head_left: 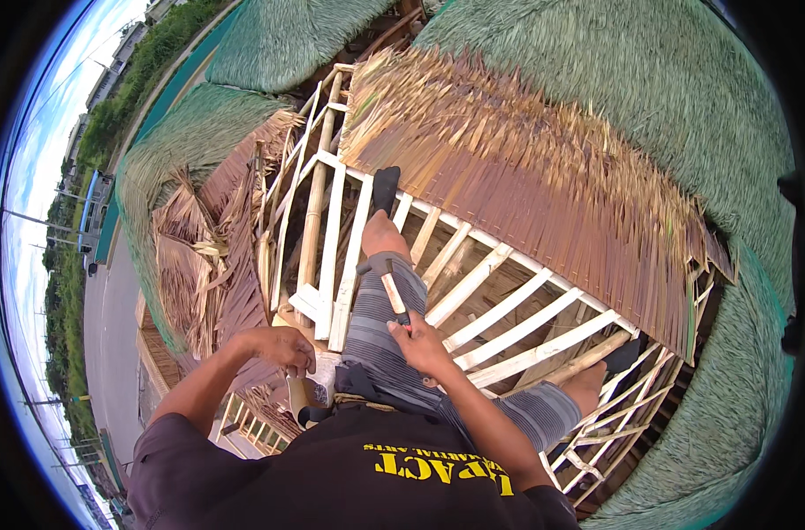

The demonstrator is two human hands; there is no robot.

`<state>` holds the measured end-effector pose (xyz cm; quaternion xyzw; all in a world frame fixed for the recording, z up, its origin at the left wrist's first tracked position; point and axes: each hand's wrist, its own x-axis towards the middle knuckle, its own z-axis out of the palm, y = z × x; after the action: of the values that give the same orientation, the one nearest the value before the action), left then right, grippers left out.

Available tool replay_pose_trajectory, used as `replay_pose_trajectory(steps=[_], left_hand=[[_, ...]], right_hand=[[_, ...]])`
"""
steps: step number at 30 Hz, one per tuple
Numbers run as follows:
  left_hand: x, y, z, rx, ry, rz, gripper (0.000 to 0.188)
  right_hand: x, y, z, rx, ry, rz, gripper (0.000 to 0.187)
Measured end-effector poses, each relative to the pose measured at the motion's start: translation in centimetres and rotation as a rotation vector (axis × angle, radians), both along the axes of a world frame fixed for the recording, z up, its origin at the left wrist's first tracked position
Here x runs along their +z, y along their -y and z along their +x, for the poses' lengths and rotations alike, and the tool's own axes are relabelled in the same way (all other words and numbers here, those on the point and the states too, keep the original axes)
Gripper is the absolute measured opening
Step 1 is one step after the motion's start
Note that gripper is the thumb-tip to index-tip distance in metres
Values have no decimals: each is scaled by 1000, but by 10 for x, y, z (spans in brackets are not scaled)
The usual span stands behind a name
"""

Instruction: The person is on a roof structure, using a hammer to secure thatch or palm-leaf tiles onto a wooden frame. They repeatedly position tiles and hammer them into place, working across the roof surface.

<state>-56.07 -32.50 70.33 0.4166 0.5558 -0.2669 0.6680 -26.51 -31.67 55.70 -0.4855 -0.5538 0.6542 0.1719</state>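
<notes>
My right hand (417, 344) is closed around a hand tool (392, 290) with a pale shaft and a dark band by my fingers. It points away from me over my thigh, and its exact kind is unclear. My left hand (283, 349) is at my left hip with its fingers curled; whether they hold anything is hidden. Just below it hang an open pouch (302, 395) and a whitish plastic bag (324, 375). I straddle a roof frame of pale wooden slats (500, 320). Brown palm-leaf thatch (517, 177) covers its far part.
Gaps between the slats open onto a dark space below. Crumpled dry thatch (199, 252) and a bamboo pole (318, 190) are on the left. Green netted thatch (721, 115) slopes along the far and right sides. Beyond the left edge, a road (115, 327) lies far below.
</notes>
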Motion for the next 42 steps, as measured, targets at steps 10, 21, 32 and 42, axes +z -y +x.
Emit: replay_pose_trajectory(steps=[10, 21, 32, 42], left_hand=[[-140, 155, 5, -309, -320, 1106, 31], [-96, 192, 0, -181, -347, 806, 30], [-39, 87, 58, 451, 120, 1027, 14], [-145, -50, 273, 384, 630, 1119, 9]], right_hand=[[14, 16, -54, 451, 130, 152, 56], [13, 33, -55, 263, 199, 107, 55], [41, 38, -21, -65, -74, 61, 39], [17, 3, 106, -1052, -193, -116, 31]])
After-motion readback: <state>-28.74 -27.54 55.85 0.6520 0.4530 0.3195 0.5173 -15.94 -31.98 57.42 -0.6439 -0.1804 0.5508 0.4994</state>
